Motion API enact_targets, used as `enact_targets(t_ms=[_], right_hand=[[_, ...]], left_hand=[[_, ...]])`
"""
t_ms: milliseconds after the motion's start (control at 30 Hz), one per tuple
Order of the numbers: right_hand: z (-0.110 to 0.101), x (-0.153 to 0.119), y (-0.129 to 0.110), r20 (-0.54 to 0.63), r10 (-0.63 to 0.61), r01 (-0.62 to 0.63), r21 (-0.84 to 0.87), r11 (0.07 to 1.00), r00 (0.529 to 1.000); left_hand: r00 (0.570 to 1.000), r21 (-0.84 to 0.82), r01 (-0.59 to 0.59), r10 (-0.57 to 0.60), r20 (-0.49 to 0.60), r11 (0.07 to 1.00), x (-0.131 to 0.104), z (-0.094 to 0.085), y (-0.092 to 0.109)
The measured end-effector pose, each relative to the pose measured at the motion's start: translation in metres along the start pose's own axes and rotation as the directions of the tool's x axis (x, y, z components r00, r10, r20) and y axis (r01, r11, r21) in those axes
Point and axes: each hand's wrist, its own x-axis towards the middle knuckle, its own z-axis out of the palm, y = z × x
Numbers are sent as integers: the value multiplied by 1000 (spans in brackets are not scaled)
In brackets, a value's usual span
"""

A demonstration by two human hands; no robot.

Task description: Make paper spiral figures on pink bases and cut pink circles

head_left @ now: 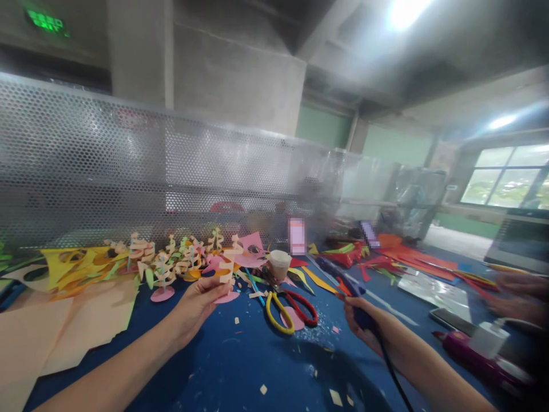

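Pinched between the fingers of my left hand point(202, 300) is a small paper craft point(230, 260), a pale peach curled strip standing up from a pink round base. My right hand point(364, 317) grips a dark blue glue gun point(343, 277), its nozzle pointing away to the left and its cord trailing down past my wrist. Between my hands lie scissors point(291, 312) with one yellow and one red handle, a pink paper disc point(292, 318) under them. Just behind the scissors stands a whitish cup point(278, 265). Similar curled paper crafts point(163, 274) cluster beyond my left hand.
Peach paper sheets point(72, 326) and yellow cut paper point(68, 272) cover the left. A perforated metal screen point(180, 166) borders the back. At right are orange paper point(412, 257), a phone point(452, 320), a purple power strip point(476, 355) and another person's blurred hands point(521, 297).
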Motion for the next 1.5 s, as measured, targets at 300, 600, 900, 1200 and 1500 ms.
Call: enact_targets(t_ms=[300,600,900,1200,1500], right_hand=[[80,-31,-45,331,-351,375,-7,927,876],[92,-40,-20,282,-511,583,-428,691,812],[93,-46,-33,313,-527,606,-272,748,790],[92,-47,-26,294,-490,566,-302,767,821],[92,-45,-25,295,-494,570,-297,766,818]], left_hand=[[998,-27,-37,36,-46,999,6,-8,3],[999,-8,-32,32,-16,999,7,-9,4],[999,12,-36,36,20,999,3,-5,6],[999,19,-30,30,33,999,2,-3,5],[998,41,-21,19,64,999,0,0,8]])
